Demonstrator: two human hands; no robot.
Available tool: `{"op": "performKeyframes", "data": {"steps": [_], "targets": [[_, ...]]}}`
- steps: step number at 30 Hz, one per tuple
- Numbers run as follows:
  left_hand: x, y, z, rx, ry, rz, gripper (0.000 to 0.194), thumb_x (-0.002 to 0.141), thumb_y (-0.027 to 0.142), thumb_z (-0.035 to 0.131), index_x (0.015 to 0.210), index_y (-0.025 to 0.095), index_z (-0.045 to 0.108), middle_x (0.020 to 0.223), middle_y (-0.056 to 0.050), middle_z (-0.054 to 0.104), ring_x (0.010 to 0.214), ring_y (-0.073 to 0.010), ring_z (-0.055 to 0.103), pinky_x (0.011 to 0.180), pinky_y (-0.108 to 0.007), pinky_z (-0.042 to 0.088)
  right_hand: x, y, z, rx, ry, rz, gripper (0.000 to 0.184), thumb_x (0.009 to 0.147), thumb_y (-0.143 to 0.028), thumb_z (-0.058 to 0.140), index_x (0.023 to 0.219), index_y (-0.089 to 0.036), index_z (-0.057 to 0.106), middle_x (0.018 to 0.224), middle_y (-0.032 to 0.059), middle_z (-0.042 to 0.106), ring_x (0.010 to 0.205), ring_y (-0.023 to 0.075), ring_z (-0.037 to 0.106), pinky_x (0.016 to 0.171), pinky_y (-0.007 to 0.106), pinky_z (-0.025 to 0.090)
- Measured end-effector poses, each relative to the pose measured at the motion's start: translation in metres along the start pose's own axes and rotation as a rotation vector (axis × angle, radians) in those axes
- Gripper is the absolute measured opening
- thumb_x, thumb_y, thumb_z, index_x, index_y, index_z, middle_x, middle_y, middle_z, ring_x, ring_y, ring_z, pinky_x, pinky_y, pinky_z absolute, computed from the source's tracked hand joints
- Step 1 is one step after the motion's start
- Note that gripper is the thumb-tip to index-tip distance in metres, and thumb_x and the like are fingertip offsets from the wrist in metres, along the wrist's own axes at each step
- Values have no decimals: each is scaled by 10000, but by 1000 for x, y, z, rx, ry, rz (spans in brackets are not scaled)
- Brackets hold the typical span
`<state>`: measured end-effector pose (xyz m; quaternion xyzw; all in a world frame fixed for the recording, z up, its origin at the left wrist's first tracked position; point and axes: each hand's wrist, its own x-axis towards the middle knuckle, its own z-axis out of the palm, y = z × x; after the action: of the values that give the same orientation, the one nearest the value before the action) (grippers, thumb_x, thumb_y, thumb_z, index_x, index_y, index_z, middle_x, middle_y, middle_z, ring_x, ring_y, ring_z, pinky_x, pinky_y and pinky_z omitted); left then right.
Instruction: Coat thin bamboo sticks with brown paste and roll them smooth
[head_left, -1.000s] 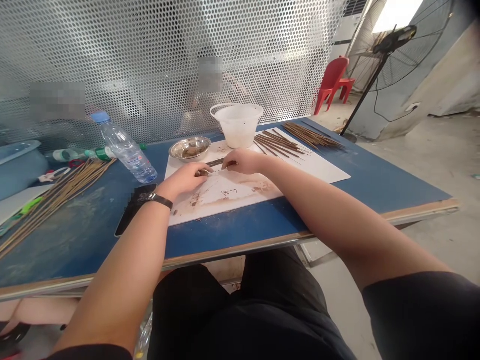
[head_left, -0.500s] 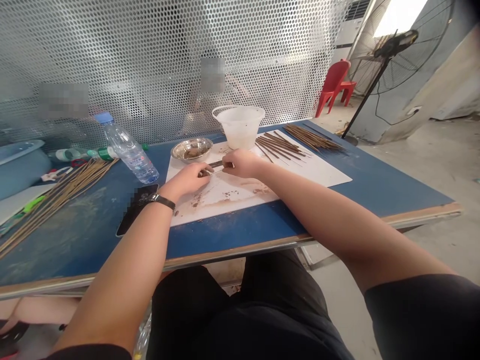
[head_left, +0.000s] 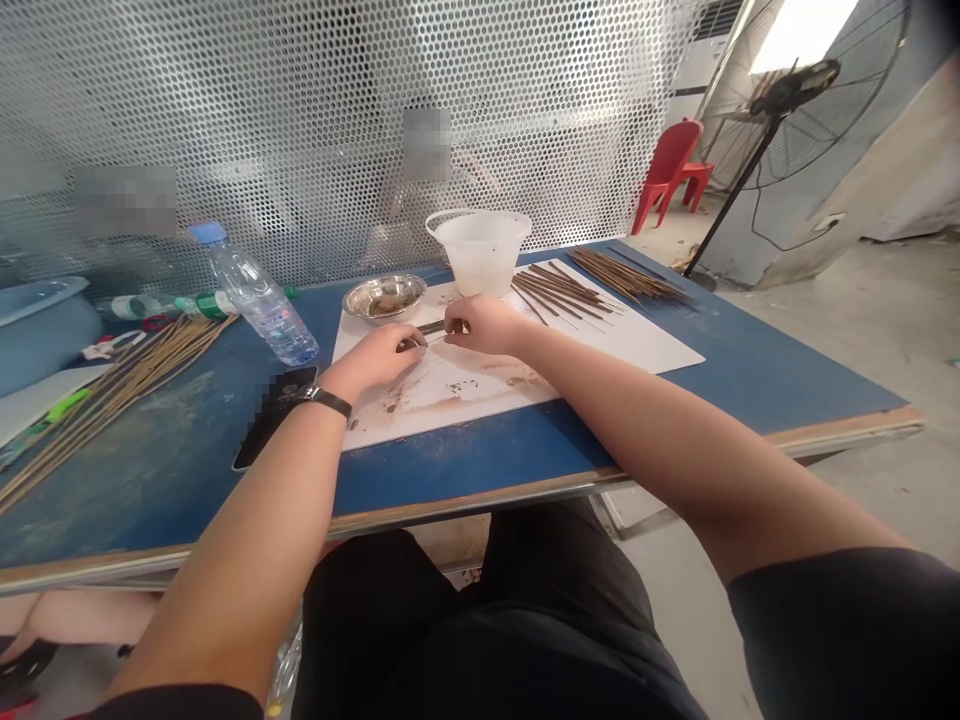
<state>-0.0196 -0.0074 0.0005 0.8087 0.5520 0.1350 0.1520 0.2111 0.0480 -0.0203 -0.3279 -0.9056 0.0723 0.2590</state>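
Two hands are working close together over a stained white sheet (head_left: pixel 450 405), the left hand (head_left: pixel 373 355) and right hand (head_left: pixel 484 325) pinching their fingers narrowly on a thin brown stick (head_left: pixel 432 327), seemingly to keep it steady just above the sheet. Beyond, a steel bowl (head_left: pixel 384 297) and a white plastic tub (head_left: pixel 480 255) are sitting within reach, loose brown sticks (head_left: pixel 562 291) are lying fanned on the sheet's far corner, and a perforated metal screen (head_left: pixel 300 130) is standing behind the blue table (head_left: pixel 465 470).
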Motion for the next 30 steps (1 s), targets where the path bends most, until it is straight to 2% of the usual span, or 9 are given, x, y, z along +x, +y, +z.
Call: {"op": "performKeyframes", "data": {"steps": [8, 18, 23, 30], "targets": [[-2, 6, -1, -10, 27, 11, 235, 967, 384, 559, 999, 197, 697, 1020, -97, 741, 909, -270, 666, 834, -384, 506, 1, -6, 0, -32, 16, -51, 53, 859, -179, 688, 816, -160, 712, 851, 59, 734, 775, 191, 595, 709, 299, 379], [-1, 3, -1, 20, 16, 9, 279, 965, 422, 543, 1025, 215, 720, 1015, -96, 741, 869, -273, 655, 773, -378, 491, 1, -7, -2, -52, -8, -24, 98, 864, -180, 682, 872, -152, 776, 905, 76, 778, 824, 211, 643, 734, 308, 412], [-3, 5, -3, 35, -3, -14, 284, 982, 420, 533, 1049, 218, 722, 1019, -102, 740, 827, -262, 649, 728, -365, 485, 0, -6, 0, -58, 4, -69, 259, 839, -120, 633, 1020, -147, 815, 983, 85, 809, 848, 223, 678, 763, 316, 453], [-2, 3, -2, 35, -7, -10, 309, 992, 448, 527, 1098, 226, 715, 1074, -92, 751, 855, -262, 654, 739, -361, 487, 3, -6, 0, -47, -26, -104, 252, 869, -111, 624, 984, -144, 845, 1006, 92, 828, 921, 246, 728, 826, 323, 489]]}}
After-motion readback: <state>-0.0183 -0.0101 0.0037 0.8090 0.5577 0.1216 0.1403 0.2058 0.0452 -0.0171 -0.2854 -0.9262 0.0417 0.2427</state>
